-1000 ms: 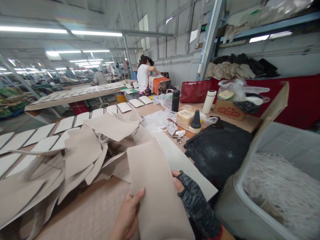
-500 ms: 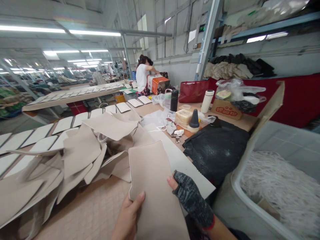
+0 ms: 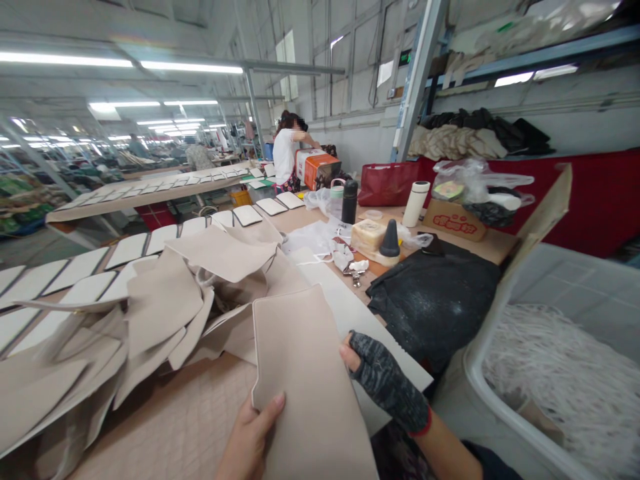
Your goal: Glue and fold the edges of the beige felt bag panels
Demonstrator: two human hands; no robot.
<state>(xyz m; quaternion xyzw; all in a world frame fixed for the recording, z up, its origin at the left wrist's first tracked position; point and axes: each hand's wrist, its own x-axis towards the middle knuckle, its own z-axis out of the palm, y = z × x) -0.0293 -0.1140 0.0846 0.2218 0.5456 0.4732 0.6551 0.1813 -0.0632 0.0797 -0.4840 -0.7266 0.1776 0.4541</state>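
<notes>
A beige leather-like panel [image 3: 305, 360] with rounded corners and a raised seam along its edge is held up in front of me. Its left edge is gripped by my bare left hand [image 3: 255, 427], thumb lying on top and fingers underneath. My right hand [image 3: 383, 377], in a dark grey fingerless glove with a red cuff, is closed at the right edge; the fingers beneath are hidden. Left of the panel, a loose heap of similar beige pieces [image 3: 165, 300] lies on the table [image 3: 175, 413]. A white sheet [image 3: 345, 300] lies behind the panel.
Rows of white panels [image 3: 127, 250] line the table's left side. A black cloth [image 3: 435, 293], a dark cone [image 3: 390, 240] and bottles [image 3: 415, 203] stand or lie beyond. At right is a bin [image 3: 475, 373] of white shreds. Another person [image 3: 285, 153] handles a box farther off.
The panel has tilted and shifted slightly left, with my left hand. My right hand has moved a little up along the panel's right edge.
</notes>
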